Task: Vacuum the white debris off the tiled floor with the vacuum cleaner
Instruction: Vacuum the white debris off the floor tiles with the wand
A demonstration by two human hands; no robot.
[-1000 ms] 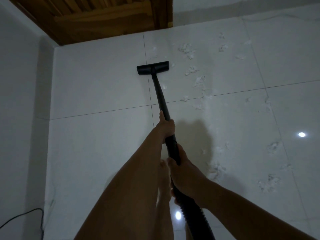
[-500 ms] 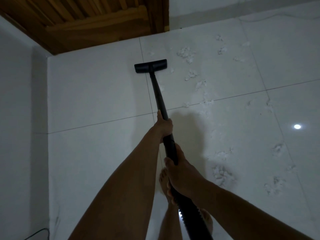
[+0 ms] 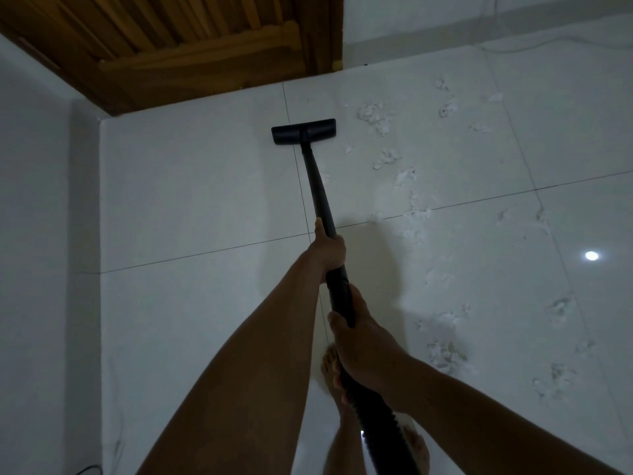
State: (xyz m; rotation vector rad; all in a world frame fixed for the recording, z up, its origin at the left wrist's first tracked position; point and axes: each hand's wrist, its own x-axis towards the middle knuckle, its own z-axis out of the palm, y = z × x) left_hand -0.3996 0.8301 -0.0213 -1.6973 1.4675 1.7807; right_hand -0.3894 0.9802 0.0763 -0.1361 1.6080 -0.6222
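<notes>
A black vacuum wand (image 3: 318, 186) runs from my hands to its flat floor head (image 3: 303, 131), which lies on the white tiled floor (image 3: 191, 186) on a grout line. My left hand (image 3: 328, 250) grips the wand higher up. My right hand (image 3: 363, 341) grips it lower down, where the ribbed hose (image 3: 383, 437) begins. Clumps of white debris (image 3: 375, 120) lie just right of the head, and more white debris (image 3: 445, 354) trails down the right side of the floor.
A wooden door (image 3: 191, 46) stands at the far edge of the floor. A white wall (image 3: 37, 234) runs along the left, with a dark cable (image 3: 87, 469) at its foot. My bare feet (image 3: 334, 371) are below the hands. A lamp reflection (image 3: 591, 256) shines at right.
The view has tilted so the door shows more. The floor head has stayed on the grout line left of the debris, and both hands keep the same hold on the wand.
</notes>
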